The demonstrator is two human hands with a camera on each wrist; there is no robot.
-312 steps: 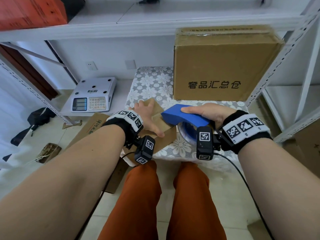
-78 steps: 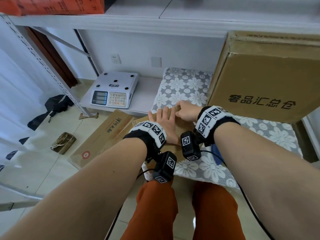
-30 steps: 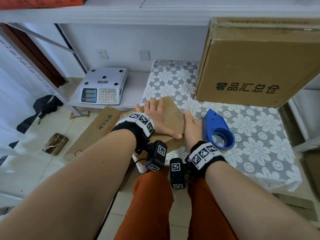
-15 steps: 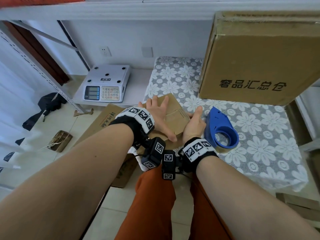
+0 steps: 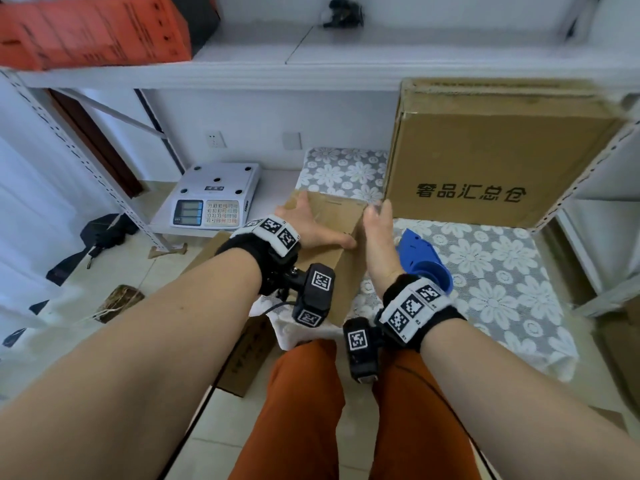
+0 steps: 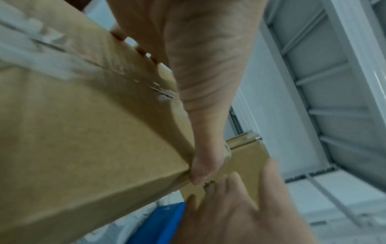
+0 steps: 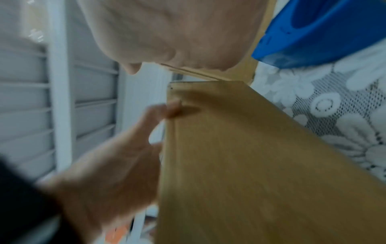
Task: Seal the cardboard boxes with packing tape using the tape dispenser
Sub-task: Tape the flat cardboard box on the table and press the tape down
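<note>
So the biggest thing going is the large cardboard box [image 5: 491, 154] with black printing on its front, standing on the flowered tablecloth [image 5: 502, 271]. Everything else I'm placing relative to that big box.

Just to its left and a bit nearer me is the small cardboard box [image 5: 337, 220] I'm handling, sitting at the cloth's near-left corner. In the left wrist view its brown side [image 6: 83, 132] is filling most of the frame, kinda blurry.

Left of the big box and farther off, a white weighing scale [image 5: 216, 195] is sitting on a low shelf. Up and to the left of the big box, an orange carton [image 5: 90, 29] is lying on the upper shelf.

In front of the big box, right beside the small one, the blue tape dispenser [image 5: 420, 259] is lying on the cloth, nobody touching it.

My left hand [image 5: 313, 226] is lying flat across the small box's top, fingers spread and straight, thumb reaching to its right edge. My right hand [image 5: 379, 237] is pressing against the box's right side, fingers straight and pointing up along the far corner, not curled around anything.
</note>
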